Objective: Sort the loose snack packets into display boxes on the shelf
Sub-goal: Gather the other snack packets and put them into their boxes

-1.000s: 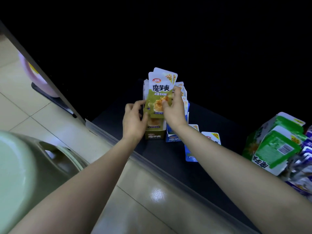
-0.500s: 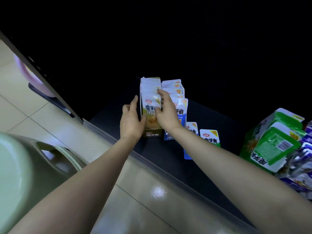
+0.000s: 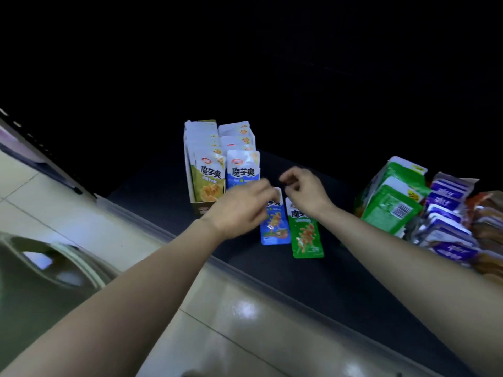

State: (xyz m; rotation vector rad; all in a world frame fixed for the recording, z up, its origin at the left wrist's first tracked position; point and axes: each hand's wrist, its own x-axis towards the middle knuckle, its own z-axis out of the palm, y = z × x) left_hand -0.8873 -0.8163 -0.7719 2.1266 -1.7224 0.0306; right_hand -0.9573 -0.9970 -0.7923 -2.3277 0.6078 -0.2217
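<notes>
An olive display box (image 3: 196, 206) stands upright on the dark shelf (image 3: 340, 281), full of olive-yellow snack packets (image 3: 208, 176). Right beside it stands a row of blue packets (image 3: 243, 165). In front lie a loose blue packet (image 3: 275, 229) and a loose green packet (image 3: 306, 235), flat and side by side. My left hand (image 3: 239, 210), blurred, reaches over the blue packet's top edge; whether it pinches the packet is unclear. My right hand (image 3: 306, 190) hovers above the green packet's top with loosely curled fingers and nothing in them.
A green display box (image 3: 392, 205) with green packets leans at the right. Beyond it is a heap of purple packets (image 3: 446, 221) and orange-brown ones (image 3: 487, 219). A green bin (image 3: 35, 281) stands on the tiled floor at the left. The shelf's back is dark.
Both hands have left the olive box, where the olive packets now stand pushed in, and have moved right and nearer, over the two loose packets.
</notes>
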